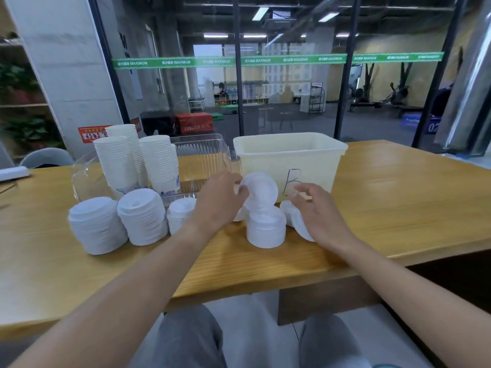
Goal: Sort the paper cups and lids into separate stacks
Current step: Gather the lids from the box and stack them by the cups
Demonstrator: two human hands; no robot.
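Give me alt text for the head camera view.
A left hand holds a white lid above a lid stack on a wooden table; the right hand hovers open beside it. Cup stacks stand behind.

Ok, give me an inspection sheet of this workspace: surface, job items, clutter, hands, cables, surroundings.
Surface: wooden table, light grain, bare at right.
Job's things: upside-down cup stacks in a clear tray; lid stacks at front left; a shorter lid stack at centre; loose lids by the right hand.
Clutter: cream bin with a handwritten letter on its front.
Hands: left hand pinches a single lid above the centre stack; right hand open, fingers relaxed, holding nothing.
Cables: nothing seen.
Surroundings: glass partition with a green stripe, gym area beyond.
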